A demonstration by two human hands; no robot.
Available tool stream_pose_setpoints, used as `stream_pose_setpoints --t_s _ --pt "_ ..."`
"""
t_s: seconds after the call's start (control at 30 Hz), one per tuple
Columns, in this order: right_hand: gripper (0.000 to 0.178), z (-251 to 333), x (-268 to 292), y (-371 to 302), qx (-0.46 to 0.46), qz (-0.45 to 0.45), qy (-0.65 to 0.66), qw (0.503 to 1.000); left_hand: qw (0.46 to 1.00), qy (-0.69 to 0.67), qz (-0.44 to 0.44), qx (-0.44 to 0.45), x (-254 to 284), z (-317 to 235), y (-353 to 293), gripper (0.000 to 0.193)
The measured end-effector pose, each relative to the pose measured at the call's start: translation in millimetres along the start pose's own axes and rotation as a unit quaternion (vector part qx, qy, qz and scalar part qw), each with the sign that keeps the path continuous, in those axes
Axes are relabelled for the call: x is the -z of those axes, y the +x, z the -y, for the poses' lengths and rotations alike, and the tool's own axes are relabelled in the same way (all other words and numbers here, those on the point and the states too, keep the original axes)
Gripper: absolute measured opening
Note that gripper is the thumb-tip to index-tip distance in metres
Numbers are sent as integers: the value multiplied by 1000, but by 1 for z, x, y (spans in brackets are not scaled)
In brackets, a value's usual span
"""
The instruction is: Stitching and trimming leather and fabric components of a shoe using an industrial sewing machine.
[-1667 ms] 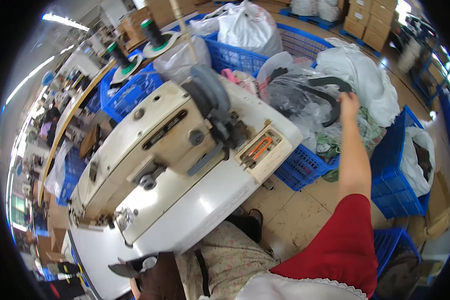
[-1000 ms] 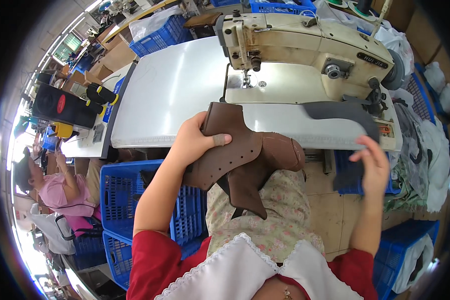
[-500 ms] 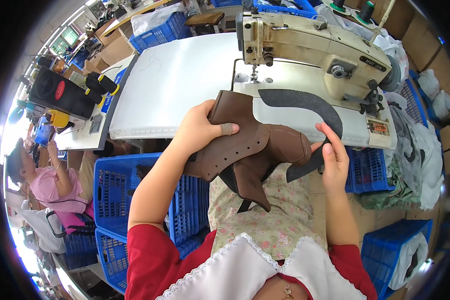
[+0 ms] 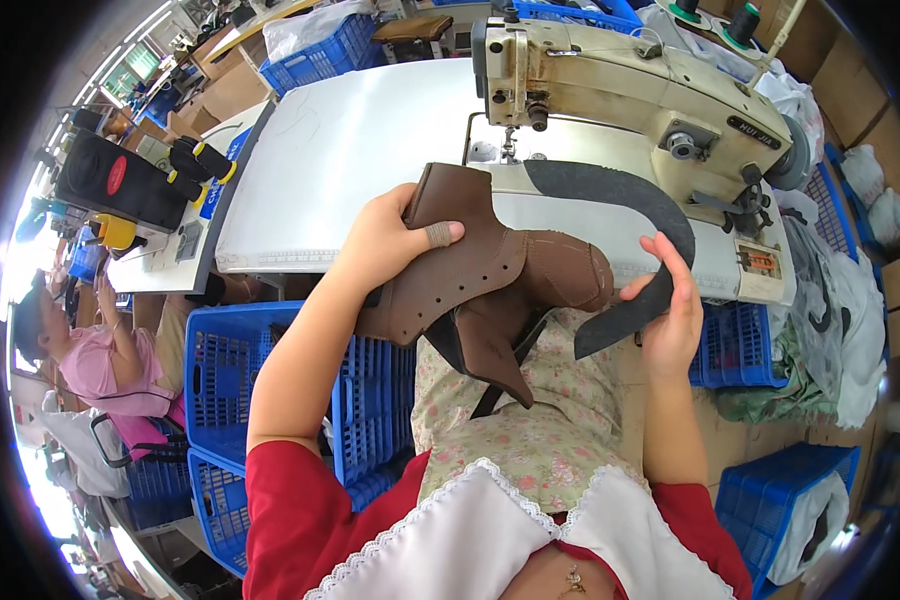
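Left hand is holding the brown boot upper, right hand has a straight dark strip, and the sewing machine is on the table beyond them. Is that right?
Not quite: the dark strip in the right hand is curved like a hook, as the head view shows. The left hand does hold the brown boot upper, with the sewing machine on the table beyond.

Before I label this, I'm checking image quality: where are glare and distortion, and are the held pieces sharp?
Head view: overexposed glare along the left rim; sheen on the white tabletop; fisheye bending toward black corners; brown upper in the left hand and dark curved strip in the right hand both crisp.
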State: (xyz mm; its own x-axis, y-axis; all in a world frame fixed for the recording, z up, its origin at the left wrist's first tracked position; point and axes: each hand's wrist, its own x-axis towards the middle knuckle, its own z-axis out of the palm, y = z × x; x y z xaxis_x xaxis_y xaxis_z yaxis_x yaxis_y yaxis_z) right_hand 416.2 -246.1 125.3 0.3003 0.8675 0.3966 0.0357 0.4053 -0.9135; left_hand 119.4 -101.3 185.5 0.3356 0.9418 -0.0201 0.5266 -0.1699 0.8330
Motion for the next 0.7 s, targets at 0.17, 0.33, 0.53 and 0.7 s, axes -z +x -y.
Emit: stream_pose_setpoints --t_s 0.17,0.33,0.53,0.7 --pt "68 -4 3 1 17 9 43 999 1000 1 15 18 2 -3 6 63" --pt "70 -6 8 -1 10 0 61 998 998 11 54 33 1 -9 15 63" --pt "69 -6 8 -2 21 8 57 998 996 -5 56 71 5 -1 19 65" --pt "66 -3 4 0 11 11 28 999 999 3 30 35 4 -1 21 57"
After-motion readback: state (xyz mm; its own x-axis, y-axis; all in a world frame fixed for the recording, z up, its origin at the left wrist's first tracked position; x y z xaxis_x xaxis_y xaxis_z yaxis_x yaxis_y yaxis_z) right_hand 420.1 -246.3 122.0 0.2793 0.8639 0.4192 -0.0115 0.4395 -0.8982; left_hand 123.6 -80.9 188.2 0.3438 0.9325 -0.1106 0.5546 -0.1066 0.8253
